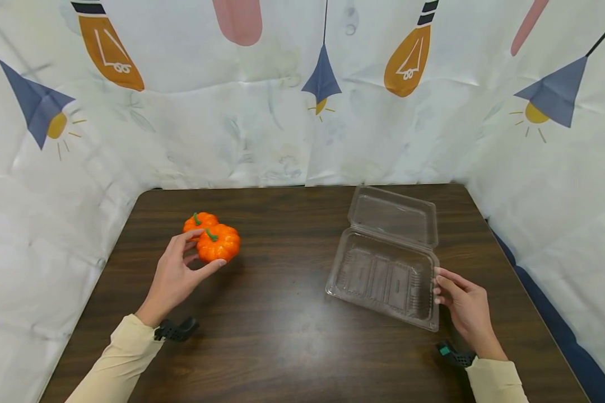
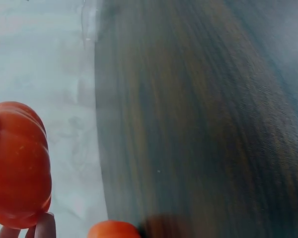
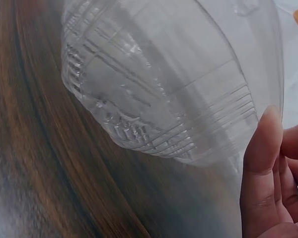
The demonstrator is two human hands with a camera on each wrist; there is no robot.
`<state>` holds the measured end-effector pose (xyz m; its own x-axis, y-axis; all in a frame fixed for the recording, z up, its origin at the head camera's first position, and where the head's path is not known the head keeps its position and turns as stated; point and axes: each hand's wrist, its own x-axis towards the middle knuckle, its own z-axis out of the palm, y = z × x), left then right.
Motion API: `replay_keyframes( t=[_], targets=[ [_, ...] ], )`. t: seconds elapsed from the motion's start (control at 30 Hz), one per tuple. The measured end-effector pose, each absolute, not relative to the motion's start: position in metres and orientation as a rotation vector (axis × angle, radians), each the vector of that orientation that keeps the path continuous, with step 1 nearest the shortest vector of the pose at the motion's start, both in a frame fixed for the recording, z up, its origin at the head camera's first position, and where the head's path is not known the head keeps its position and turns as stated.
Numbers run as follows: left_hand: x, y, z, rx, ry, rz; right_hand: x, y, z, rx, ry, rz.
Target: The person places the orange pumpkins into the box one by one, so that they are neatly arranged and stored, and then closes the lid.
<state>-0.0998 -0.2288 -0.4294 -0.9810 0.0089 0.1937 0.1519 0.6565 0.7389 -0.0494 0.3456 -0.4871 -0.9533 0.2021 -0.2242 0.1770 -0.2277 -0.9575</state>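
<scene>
An orange toy pumpkin with a green stem is pinched between the thumb and fingers of my left hand. It appears raised off the table in the left wrist view, where the held pumpkin fills the left edge. Behind it in the head view is a second orange pumpkin, partly hidden. My right hand pinches the right rim of a clear plastic clamshell container, whose lid is folded back open. The right wrist view shows the ribbed container tilted above the wood.
A dark wood-grain table lies under both hands. White printed cloth with lamp and bulb pictures surrounds its back and sides. Dark blue fabric shows past the right edge.
</scene>
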Motion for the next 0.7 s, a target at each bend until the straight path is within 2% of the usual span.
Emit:
replay_keyframes(
  t=[0.7],
  targets=[
    [-0.117,-0.205,-0.417,-0.298,-2.672,-1.338,-0.068,0.320,-0.490,-0.365,-2.009,2.472]
  ],
)
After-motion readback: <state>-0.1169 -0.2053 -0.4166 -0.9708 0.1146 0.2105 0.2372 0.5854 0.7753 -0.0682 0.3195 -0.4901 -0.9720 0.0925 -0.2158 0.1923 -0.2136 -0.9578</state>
